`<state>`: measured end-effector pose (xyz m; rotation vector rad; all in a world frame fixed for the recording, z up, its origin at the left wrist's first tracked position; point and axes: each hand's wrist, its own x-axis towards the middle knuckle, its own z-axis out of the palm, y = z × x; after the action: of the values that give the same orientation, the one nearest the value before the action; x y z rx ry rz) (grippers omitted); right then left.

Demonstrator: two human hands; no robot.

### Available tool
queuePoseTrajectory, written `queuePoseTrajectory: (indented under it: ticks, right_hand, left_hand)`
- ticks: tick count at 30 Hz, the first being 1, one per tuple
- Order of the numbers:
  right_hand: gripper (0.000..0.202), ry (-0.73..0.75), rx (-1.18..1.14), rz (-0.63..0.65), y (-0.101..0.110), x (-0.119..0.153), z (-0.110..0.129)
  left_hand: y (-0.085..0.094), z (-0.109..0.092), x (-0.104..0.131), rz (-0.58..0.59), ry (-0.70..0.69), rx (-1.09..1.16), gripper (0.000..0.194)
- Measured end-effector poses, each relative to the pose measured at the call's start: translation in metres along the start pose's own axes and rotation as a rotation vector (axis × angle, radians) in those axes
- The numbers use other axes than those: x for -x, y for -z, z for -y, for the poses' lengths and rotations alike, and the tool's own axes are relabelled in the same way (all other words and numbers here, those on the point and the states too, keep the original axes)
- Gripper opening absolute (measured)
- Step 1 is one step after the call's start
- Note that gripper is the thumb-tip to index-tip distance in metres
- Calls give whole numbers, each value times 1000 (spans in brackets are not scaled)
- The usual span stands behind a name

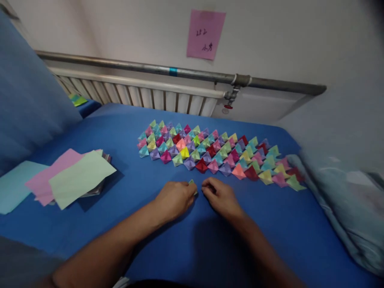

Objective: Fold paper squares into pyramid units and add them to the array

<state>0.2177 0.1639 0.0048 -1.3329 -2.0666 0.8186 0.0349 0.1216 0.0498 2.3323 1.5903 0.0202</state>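
My left hand (176, 199) is closed around a small folded piece of pale green paper (192, 183); most of the paper is hidden behind the fingers. Just to the right, my right hand (221, 196) has its thumb and fingertips curled together, apart from the left hand. Whether anything sits in that pinch is hidden. Beyond both hands, rows of small folded paper shapes (201, 165) in many colours stand close together on the blue surface (144, 236).
At left, pale green paper (79, 180), pink paper (48, 182) and light blue paper (15, 186) lie loosely stacked. A radiator (144, 94) and metal pipe (204, 75) run along the wall. Folded bedding (336, 216) borders the right side; a curtain (33, 96) hangs left.
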Motion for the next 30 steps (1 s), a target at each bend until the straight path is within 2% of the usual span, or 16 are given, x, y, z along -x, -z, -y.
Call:
queuePoseTrajectory:
  ticks: [13, 16, 18, 21, 23, 24, 27, 30]
  right_hand:
    - [18, -12, 41, 10, 3, 1, 8]
    - [19, 3, 61, 7, 2, 1, 8]
    - [18, 16, 76, 7, 2, 0, 8]
    - [17, 25, 82, 2, 1, 1, 7]
    - [17, 27, 83, -4, 1, 1, 6]
    - [17, 27, 85, -4, 1, 1, 6]
    - [16, 32, 93, 11, 1, 1, 6]
    - [16, 36, 98, 26, 1, 1, 5]
  left_hand:
    - [4, 3, 1, -23, 25, -1, 20]
    - [17, 15, 3, -88, 54, 70, 15]
    - [29, 30, 6, -198, 92, 148, 14]
    - [48, 61, 15, -422, 277, 159, 12]
    - [57, 83, 20, -548, 478, 107, 14]
    - [61, 94, 23, -571, 579, 77, 15]
    - [65, 120, 26, -510, 786, -28, 23]
    - [64, 137, 27, -453, 838, -52, 25]
